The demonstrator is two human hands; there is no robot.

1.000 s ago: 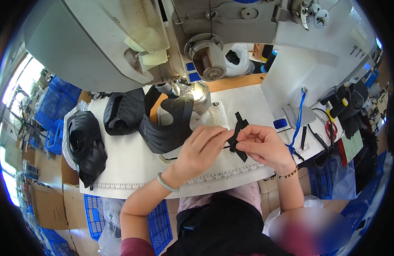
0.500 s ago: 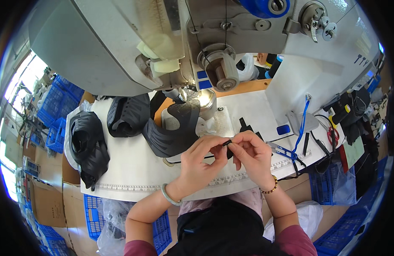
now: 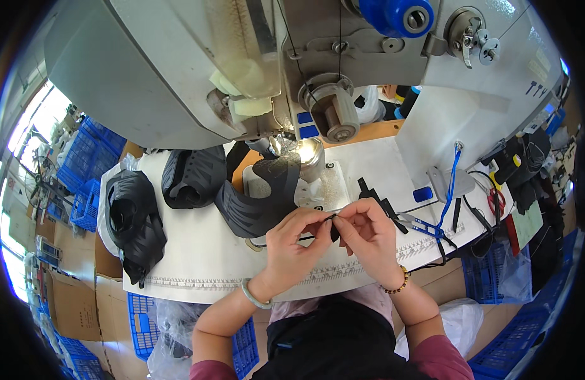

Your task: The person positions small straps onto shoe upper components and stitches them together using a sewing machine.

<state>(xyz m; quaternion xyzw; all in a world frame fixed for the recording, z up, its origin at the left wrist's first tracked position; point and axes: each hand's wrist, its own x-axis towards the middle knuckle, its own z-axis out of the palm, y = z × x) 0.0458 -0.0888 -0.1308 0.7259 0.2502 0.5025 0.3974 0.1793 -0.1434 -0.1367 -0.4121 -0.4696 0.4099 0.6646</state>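
Note:
Both hands meet above the front of the white sewing table (image 3: 203, 253). My left hand (image 3: 291, 246) and my right hand (image 3: 371, 239) pinch a small black strip (image 3: 335, 233) between thumbs and forefingers; most of it is hidden by the fingers. Just beyond the left hand, a curved black shoe upper (image 3: 260, 202) lies by the lit needle area of the sewing machine (image 3: 153, 69). Past the right hand are black cut strips (image 3: 382, 201). Blue-handled thread snips (image 3: 425, 226) lie to its right.
Two more black shoe uppers (image 3: 192, 178) (image 3: 133, 218) sit at the table's left. A ruler tape (image 3: 216, 278) follows the front edge. Red-handled scissors (image 3: 497, 202) and a blue cord (image 3: 452, 180) are at the right. Blue crates (image 3: 140, 323) stand below the table.
The view has shifted slightly. My fingers have drawn closer together around the small black strip, and both hands still pinch it.

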